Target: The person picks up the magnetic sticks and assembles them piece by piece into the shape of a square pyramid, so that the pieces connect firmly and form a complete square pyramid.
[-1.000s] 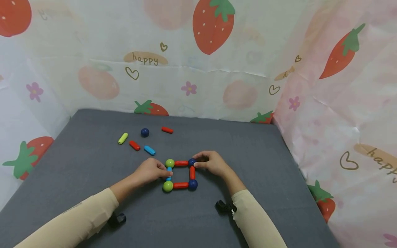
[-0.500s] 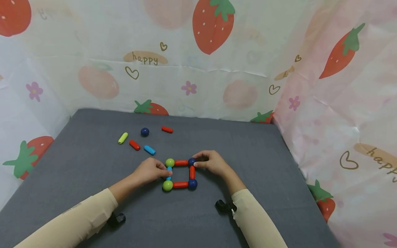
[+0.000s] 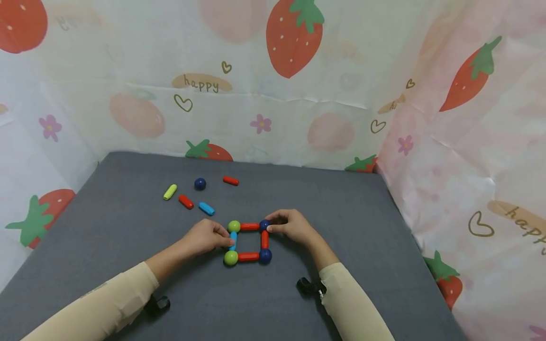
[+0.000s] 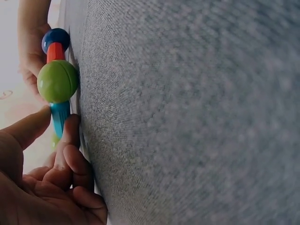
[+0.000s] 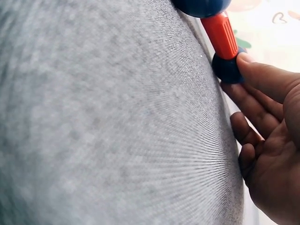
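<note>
Left hand point(image 3: 206, 239): since the earlier frame, we saw its fingertips ease back slightly outward, baring more of the glossy light blue rod point(image 3: 233, 235); its thumb and forefinger pinched that rod from opposite sides.
Right hand point(image 3: 295, 226): we saw no clear shift; its fingers pinched the glossy dark blue ball point(image 3: 262, 225) at the far right corner.
Square frame point(image 3: 254, 257): it lay flat between the hands on the grey, cloth-covered tabletop point(image 3: 354, 213).
Corners: we counted four, the pinched ball, a second round dark blue ball point(image 3: 265, 256) near right, a shiny lime-green ball point(image 3: 233, 227) far left and another lime-green ball point(image 3: 231, 258) near left.
Sides: the pinched rod formed the left, with a glossy far red rod point(image 3: 250, 227), a right-hand red rod point(image 3: 265, 239) and a near red rod point(image 3: 249, 256).
Progress: we judged the four-sided outline closed, though neither hand had let go.
Loose pieces: beyond it lay a yellow-green rod point(image 3: 169, 192), two red rods point(image 3: 186, 201), a loose blue rod point(image 3: 206, 208) and a loose navy ball point(image 3: 200, 183), all unjoined; we could not tell whether any belonged.
</note>
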A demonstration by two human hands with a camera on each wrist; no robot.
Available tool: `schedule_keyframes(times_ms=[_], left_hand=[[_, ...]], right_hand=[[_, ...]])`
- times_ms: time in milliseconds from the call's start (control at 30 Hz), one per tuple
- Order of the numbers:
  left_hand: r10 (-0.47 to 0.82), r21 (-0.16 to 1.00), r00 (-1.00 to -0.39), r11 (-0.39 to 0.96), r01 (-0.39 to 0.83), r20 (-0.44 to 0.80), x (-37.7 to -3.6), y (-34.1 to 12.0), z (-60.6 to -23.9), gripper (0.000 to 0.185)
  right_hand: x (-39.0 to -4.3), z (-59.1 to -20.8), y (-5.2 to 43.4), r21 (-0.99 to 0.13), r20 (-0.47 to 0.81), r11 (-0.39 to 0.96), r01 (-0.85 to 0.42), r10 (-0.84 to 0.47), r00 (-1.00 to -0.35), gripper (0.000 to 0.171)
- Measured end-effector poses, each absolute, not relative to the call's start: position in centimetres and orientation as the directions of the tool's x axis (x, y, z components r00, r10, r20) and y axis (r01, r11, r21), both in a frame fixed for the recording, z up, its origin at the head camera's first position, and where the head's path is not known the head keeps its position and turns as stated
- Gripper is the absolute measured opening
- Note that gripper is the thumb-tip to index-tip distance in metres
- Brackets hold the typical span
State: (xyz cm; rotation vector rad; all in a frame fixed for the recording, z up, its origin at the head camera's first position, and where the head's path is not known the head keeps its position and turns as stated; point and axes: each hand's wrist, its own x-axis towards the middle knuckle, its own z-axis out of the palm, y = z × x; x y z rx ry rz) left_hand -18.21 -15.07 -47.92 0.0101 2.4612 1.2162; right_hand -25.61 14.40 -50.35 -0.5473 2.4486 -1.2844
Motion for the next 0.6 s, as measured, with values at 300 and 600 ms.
schedule_keyframes(times_ms=[300,600], left_hand=[[0.215,0.795,-0.918,0.588,-0.150,-0.332,-18.2,-15.8,-47.9,0.028],[0.262,0.830,-0.928,0.551,-0.082,-0.265,-18.5,-17.3,-47.6,0.032]], right_hand=[[-25.5,-50.5,14.4,-0.834,-0.095,0.518,-0.189,-0.473,-0.876,0.026],[-25.6,-50.4,14.4,-0.828,-0.096,0.528,-0.188,-0.464,-0.881,0.027]])
